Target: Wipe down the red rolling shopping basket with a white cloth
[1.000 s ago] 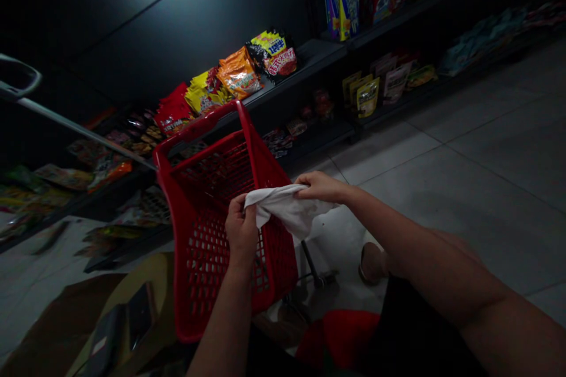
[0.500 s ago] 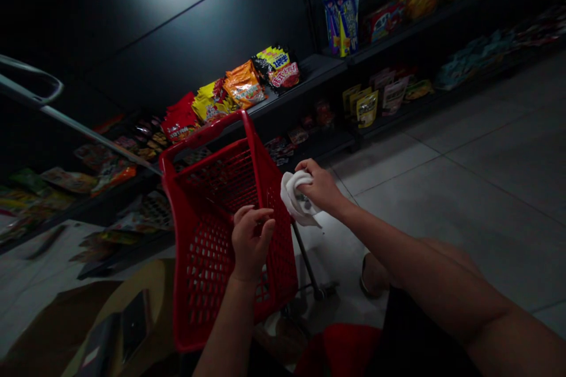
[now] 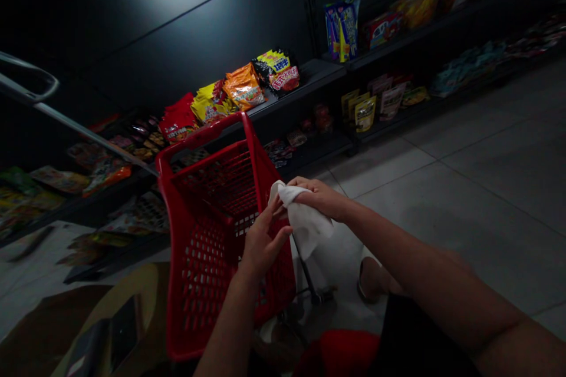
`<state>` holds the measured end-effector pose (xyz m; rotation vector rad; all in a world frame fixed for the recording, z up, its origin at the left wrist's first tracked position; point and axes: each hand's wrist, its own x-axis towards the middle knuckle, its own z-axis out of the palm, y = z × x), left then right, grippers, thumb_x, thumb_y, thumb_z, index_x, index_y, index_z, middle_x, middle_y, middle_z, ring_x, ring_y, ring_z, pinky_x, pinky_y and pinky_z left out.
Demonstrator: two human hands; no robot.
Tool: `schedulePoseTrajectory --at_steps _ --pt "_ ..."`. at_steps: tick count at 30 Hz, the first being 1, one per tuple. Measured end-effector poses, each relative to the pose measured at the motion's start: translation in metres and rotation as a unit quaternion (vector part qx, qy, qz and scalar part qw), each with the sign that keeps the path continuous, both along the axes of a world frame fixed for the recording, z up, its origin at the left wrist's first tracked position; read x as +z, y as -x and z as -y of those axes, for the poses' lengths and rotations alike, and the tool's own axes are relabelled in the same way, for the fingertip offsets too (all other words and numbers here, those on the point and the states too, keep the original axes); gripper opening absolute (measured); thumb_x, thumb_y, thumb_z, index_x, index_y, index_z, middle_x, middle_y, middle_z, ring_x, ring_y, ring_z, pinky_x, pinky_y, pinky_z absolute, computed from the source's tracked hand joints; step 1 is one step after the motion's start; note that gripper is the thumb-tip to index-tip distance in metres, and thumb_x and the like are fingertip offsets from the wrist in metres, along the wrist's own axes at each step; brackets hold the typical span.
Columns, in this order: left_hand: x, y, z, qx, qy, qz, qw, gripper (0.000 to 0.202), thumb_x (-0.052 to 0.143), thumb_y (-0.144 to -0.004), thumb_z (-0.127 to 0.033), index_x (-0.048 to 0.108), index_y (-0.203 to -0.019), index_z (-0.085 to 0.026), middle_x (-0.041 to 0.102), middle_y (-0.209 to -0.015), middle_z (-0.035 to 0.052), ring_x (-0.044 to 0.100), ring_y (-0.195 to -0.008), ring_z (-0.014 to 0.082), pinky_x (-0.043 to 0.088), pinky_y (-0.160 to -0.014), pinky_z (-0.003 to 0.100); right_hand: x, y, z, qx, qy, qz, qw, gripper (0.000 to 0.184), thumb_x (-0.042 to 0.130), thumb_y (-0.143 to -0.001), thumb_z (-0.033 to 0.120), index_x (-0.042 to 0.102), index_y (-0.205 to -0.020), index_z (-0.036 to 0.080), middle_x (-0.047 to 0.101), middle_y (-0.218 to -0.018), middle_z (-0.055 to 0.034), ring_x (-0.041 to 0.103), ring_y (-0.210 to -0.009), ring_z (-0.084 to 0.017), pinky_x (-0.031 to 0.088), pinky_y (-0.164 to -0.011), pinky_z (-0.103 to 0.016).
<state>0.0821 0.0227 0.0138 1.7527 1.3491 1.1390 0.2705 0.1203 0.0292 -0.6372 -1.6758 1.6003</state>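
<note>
A white cloth (image 3: 305,218) hangs from my right hand (image 3: 319,195), which grips its upper edge just right of a red plastic shopping basket (image 3: 207,247). My left hand (image 3: 263,241) is in front of the basket's right wall, fingers spread, with the fingertips touching the cloth's near corner. The basket stands tilted on the floor and its inside looks bare.
Dark shelves (image 3: 309,73) along the wall hold several snack bags (image 3: 241,85) and packets. A grey metal handle (image 3: 30,85) crosses the upper left. A brown cardboard box (image 3: 88,330) lies at the lower left. Pale floor tiles (image 3: 477,188) stretch to the right.
One second ago both hands held the cloth stretched. The left hand let go, the right bunched it up, and now the cloth hangs open again with the left fingers reaching to it.
</note>
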Motion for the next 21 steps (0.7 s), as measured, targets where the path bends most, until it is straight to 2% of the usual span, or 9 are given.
schedulePoseTrajectory --at_steps 2,5,8,10,13,15,17,18,21 --pt "0.000 -0.001 0.001 -0.001 0.009 -0.002 1.000 0.081 0.068 -0.085 -0.044 0.031 -0.155 -0.023 0.052 -0.148 0.0158 0.058 -0.129 0.0286 0.049 -0.106 0.043 -0.004 0.007 0.007 0.012 0.003 -0.036 0.999 0.033 0.068 -0.077 0.036 0.066 -0.104 0.018 0.058 -0.120 -0.0043 0.057 -0.105 -0.017 0.046 -0.088 -0.027" --pt "-0.004 -0.001 0.001 0.034 0.020 0.014 0.999 0.085 0.068 -0.086 -0.039 0.023 -0.156 -0.026 0.062 -0.136 0.0139 0.065 -0.117 0.0247 0.055 -0.096 0.038 -0.014 0.022 0.019 0.005 0.025 -0.076 0.997 0.050 0.078 -0.070 0.036 0.060 -0.114 0.022 0.058 -0.121 -0.0042 0.057 -0.108 -0.018 0.047 -0.093 -0.030" --pt "-0.008 0.000 0.000 0.074 0.018 0.064 0.995 0.081 0.067 -0.087 -0.038 0.022 -0.155 -0.027 0.067 -0.124 0.0130 0.071 -0.100 0.0212 0.059 -0.081 0.033 -0.024 0.038 0.036 -0.019 0.080 -0.168 0.982 0.061 0.072 -0.078 0.042 0.050 -0.131 0.025 0.060 -0.125 -0.0060 0.059 -0.110 -0.019 0.049 -0.093 -0.031" --pt "-0.009 0.003 0.000 0.112 0.004 0.073 0.991 0.080 0.067 -0.087 -0.038 0.024 -0.153 -0.027 0.068 -0.120 0.0118 0.071 -0.097 0.0201 0.059 -0.079 0.032 -0.029 0.046 0.045 -0.025 0.078 -0.185 0.979 0.059 0.066 -0.084 0.042 0.048 -0.138 0.027 0.058 -0.131 -0.0059 0.057 -0.117 -0.019 0.048 -0.097 -0.032" --pt "-0.011 0.009 -0.003 0.167 -0.077 0.028 0.982 0.083 0.070 -0.085 -0.037 0.024 -0.153 -0.029 0.059 -0.136 0.0122 0.061 -0.122 0.0224 0.051 -0.101 0.040 -0.033 0.050 0.039 -0.076 0.058 -0.150 0.984 0.049 0.064 -0.085 0.038 0.056 -0.132 0.026 0.063 -0.126 -0.0033 0.059 -0.113 -0.019 0.048 -0.098 -0.031" --pt "-0.015 0.015 -0.007 0.177 -0.101 0.006 0.979 0.087 0.068 -0.086 -0.038 0.017 -0.156 -0.032 0.041 -0.155 0.0123 0.040 -0.144 0.0232 0.034 -0.117 0.044 -0.038 0.049 0.022 -0.168 0.065 -0.134 0.974 0.044 0.062 -0.086 0.035 0.058 -0.128 0.024 0.066 -0.120 -0.0031 0.061 -0.108 -0.019 0.050 -0.094 -0.031" --pt "-0.020 0.021 -0.011 0.181 -0.045 0.010 0.982 0.084 0.060 -0.091 -0.040 0.010 -0.158 -0.032 0.022 -0.166 0.0103 0.021 -0.153 0.0216 0.021 -0.123 0.044 -0.048 0.048 0.003 -0.256 0.070 -0.103 0.959 0.042 0.059 -0.086 0.031 0.059 -0.128 0.023 0.066 -0.120 -0.0043 0.061 -0.108 -0.019 0.050 -0.096 -0.034" --pt "-0.023 0.024 -0.014 0.186 0.009 0.015 0.982 0.081 0.056 -0.093 -0.042 0.011 -0.159 -0.031 0.019 -0.167 0.0094 0.018 -0.154 0.0210 0.019 -0.124 0.043 -0.054 0.049 -0.003 -0.285 0.066 -0.077 0.953 0.042 0.059 -0.085 0.028 0.061 -0.126 0.022 0.065 -0.121 -0.0053 0.060 -0.110 -0.020 0.049 -0.099 -0.035" --pt "-0.030 0.029 -0.019 0.187 0.132 0.038 0.973 0.069 0.047 -0.096 -0.048 0.022 -0.158 -0.028 0.029 -0.164 0.0070 0.030 -0.150 0.0203 0.026 -0.123 0.039 -0.073 0.065 0.007 -0.290 0.033 -0.002 0.957 0.043 0.062 -0.083 0.024 0.064 -0.126 0.020 0.061 -0.129 -0.0089 0.054 -0.123 -0.022 0.040 -0.112 -0.040"
